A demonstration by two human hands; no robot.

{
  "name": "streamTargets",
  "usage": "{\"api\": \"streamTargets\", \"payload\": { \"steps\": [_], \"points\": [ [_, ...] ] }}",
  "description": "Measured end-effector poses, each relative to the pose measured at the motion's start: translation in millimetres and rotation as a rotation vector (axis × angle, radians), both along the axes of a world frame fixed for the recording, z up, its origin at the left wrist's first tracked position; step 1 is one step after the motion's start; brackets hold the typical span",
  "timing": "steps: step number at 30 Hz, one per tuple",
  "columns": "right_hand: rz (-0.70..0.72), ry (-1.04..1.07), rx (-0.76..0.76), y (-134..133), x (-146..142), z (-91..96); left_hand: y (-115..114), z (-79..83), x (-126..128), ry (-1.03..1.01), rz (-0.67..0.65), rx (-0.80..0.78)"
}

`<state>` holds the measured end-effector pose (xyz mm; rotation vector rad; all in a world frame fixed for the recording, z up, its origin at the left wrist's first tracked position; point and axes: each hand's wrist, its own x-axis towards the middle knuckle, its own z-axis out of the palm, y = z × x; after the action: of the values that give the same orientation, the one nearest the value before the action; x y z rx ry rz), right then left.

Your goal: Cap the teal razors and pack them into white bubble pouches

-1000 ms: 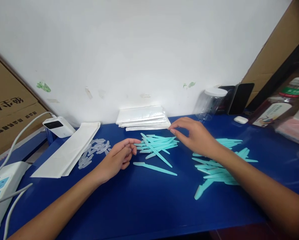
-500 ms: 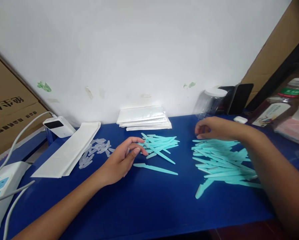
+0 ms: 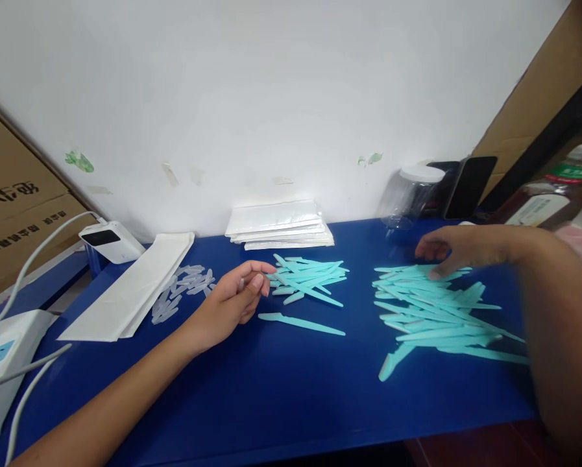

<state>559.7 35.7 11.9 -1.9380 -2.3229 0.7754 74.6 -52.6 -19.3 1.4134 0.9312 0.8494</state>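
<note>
My left hand (image 3: 235,297) hovers just left of the smaller pile of turquoise eyebrow razors (image 3: 315,275), its fingers curled in and the thumb pressed towards them. Something small and pale may be between those fingers, but I cannot make it out. A single eyebrow razor (image 3: 303,322) lies apart, in front of that pile. At the right, my right hand (image 3: 459,250) is over the far side of the larger pile of eyebrow razors (image 3: 431,311), thumb and fingers apart, slightly blurred. Small clear plastic covers (image 3: 178,292) lie scattered to the left of my left hand.
White flat sleeves (image 3: 130,285) lie at the left, and another stack of white packets (image 3: 278,224) stands against the wall. Beyond the larger pile are a clear jar (image 3: 410,194) and a phone (image 3: 470,188). A power strip (image 3: 8,363) with cables and a white device (image 3: 110,240) occupy the left edge.
My right hand has moved right, from the larger pile's far left corner to above its far side, and its thumb has spread from the fingers. My left hand has drawn slightly left, fingers more curled.
</note>
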Motion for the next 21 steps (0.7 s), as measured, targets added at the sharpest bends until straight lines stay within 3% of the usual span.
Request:
{"api": "streamTargets", "payload": {
  "steps": [4,9,17,21],
  "points": [
    [0.058,0.032,-0.019,2.9,4.3,-3.9,-0.4,3.4,-0.2,-0.049,0.006,-0.061],
    [0.132,0.108,-0.079,0.9,-12.8,1.0,0.9,8.2,-3.6,-0.02,-0.018,-0.14],
    [0.166,0.143,0.084,0.1,-42.2,7.6,2.0,8.9,-6.0,-0.055,-0.056,-0.189],
    [0.189,0.239,0.051,-5.5,-64.4,14.6,1.6,3.3,-2.7,-0.12,-0.078,-0.189]
  ]
}}
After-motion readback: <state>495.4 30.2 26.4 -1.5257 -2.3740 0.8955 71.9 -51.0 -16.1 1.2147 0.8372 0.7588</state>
